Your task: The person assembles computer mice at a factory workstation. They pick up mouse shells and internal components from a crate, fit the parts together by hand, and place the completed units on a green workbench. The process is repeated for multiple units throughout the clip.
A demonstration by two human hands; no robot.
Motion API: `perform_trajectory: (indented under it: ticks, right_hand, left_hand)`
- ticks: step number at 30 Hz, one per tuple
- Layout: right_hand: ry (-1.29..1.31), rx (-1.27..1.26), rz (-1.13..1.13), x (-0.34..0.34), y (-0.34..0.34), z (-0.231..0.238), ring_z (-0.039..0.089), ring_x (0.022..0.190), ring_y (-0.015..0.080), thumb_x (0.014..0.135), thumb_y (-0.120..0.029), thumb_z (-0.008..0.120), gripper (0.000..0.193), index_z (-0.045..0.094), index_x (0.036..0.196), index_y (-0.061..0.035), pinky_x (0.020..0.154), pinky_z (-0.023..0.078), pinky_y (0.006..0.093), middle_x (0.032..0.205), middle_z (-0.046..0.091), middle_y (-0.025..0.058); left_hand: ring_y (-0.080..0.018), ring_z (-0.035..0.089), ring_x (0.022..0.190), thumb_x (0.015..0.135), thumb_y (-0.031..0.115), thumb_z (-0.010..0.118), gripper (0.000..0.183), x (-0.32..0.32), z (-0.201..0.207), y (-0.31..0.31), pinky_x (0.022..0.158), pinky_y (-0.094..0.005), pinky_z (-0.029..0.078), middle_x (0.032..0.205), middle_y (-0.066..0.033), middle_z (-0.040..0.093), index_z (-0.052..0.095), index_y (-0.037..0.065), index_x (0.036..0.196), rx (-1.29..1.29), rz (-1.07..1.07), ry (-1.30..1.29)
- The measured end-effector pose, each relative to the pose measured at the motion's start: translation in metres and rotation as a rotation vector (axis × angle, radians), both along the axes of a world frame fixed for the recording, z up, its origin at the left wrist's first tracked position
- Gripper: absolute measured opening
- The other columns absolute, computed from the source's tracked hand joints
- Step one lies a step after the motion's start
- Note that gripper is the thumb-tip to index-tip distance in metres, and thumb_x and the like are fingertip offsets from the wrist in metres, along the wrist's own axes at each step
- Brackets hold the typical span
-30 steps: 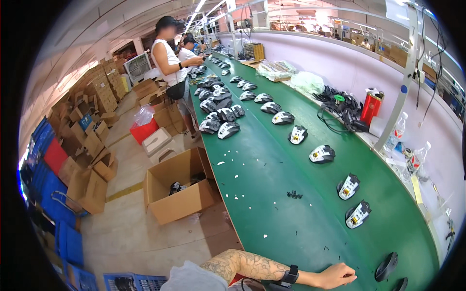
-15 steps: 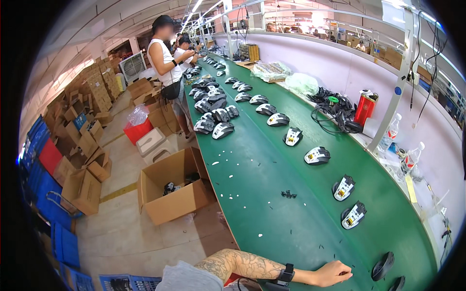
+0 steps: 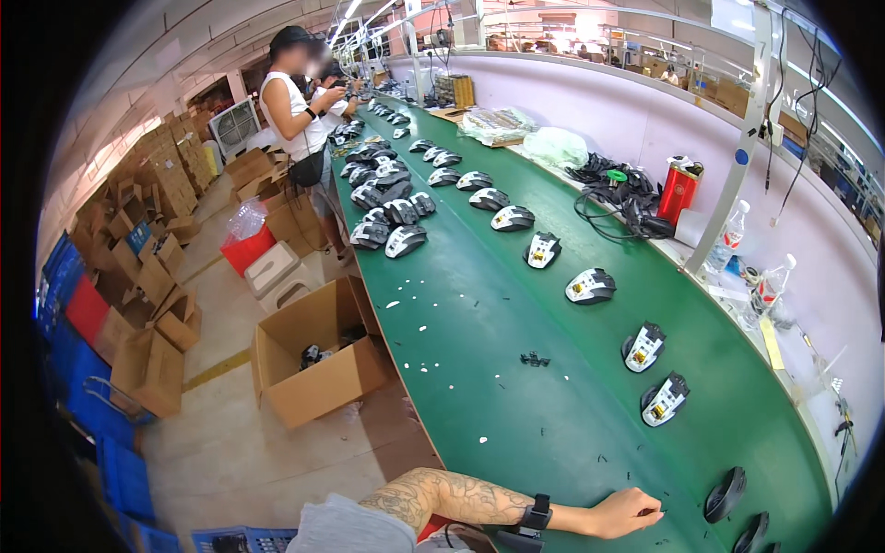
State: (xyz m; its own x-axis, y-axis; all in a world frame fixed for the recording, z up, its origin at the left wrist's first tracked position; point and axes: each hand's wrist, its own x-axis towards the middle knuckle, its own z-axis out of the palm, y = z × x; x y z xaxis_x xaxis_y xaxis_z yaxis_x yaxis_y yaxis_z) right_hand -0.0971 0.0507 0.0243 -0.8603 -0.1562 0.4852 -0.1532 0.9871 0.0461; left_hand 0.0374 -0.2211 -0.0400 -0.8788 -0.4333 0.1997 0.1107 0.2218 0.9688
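Observation:
My left hand (image 3: pixel 625 512) rests low over the green work surface at the lower right, its fingers curled together. What is between the fingertips, if anything, is too small to make out. Tiny black bits lie around the hand. To its right are black mouse shells (image 3: pixel 725 495), (image 3: pixel 751 533), the nearer one cut by the picture's edge. Beyond the hand, two half-open computer mice (image 3: pixel 665 399), (image 3: pixel 643 347) show white inner frames with yellowish parts. More such mice (image 3: pixel 590 286) run in a curving row up the table. My right hand is out of view.
Many mice (image 3: pixel 406 241) cluster along the table's far left edge. A cluster of black plastic pieces (image 3: pixel 534 359) and white scraps (image 3: pixel 483 441) lie on the green table (image 3: pixel 442 369). An open carton (image 3: pixel 323 378) stands left, with people (image 3: pixel 297 120) beyond. Bottles (image 3: pixel 730 238), a red can (image 3: pixel 679 192) and cables line the right.
The view has shifted a little, so the table's things sit slightly further left. More of the nearest black shell shows at the lower right. My left hand stays almost in place, fingers still curled.

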Motion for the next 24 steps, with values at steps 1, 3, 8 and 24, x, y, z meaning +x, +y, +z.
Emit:
perform_trajectory:
  ticks: [1,3,8,24]
  right_hand:
    - [0.017,0.002,-0.007,-0.001,0.005,-0.001,0.056,0.104,0.0341,0.063,-0.028,0.082,0.045,0.067,0.102,-0.0095,0.092,0.042,0.0463,0.103,0.063,0.0168]
    - [0.024,0.004,-0.027,0.000,0.012,-0.009,0.057,0.103,0.0340,0.063,-0.027,0.083,0.045,0.067,0.101,-0.0094,0.092,0.042,0.0459,0.102,0.063,0.0169]
    - [-0.116,-0.069,-0.098,0.008,0.009,-0.003,0.060,0.096,0.0334,0.064,-0.025,0.082,0.039,0.068,0.097,-0.0077,0.086,0.046,0.0430,0.098,0.065,0.0165]
    - [-0.214,-0.016,-0.058,0.001,0.002,0.018,0.065,0.080,0.0298,0.064,-0.021,0.082,0.036,0.067,0.089,-0.0002,0.074,0.051,0.0391,0.087,0.069,0.0153]
  left_hand:
    - [-0.0224,0.048,0.049,0.093,0.023,0.050,0.034,-0.001,0.000,0.001,0.053,-0.0361,0.038,0.054,-0.0087,0.053,0.050,0.000,0.067,0.007,0.002,0.006]
    - [-0.0225,0.047,0.049,0.093,0.023,0.050,0.034,0.001,0.000,0.002,0.052,-0.0361,0.038,0.054,-0.0089,0.053,0.050,0.000,0.067,0.008,0.000,0.015]
    - [-0.0223,0.045,0.049,0.093,0.024,0.050,0.036,0.006,0.009,0.000,0.051,-0.0352,0.036,0.054,-0.0095,0.051,0.050,0.000,0.067,-0.007,-0.073,-0.065]
    - [-0.0192,0.050,0.055,0.092,0.020,0.054,0.020,0.003,0.006,-0.001,0.054,-0.0328,0.040,0.063,-0.0081,0.057,0.053,0.001,0.086,0.067,-0.010,0.031]
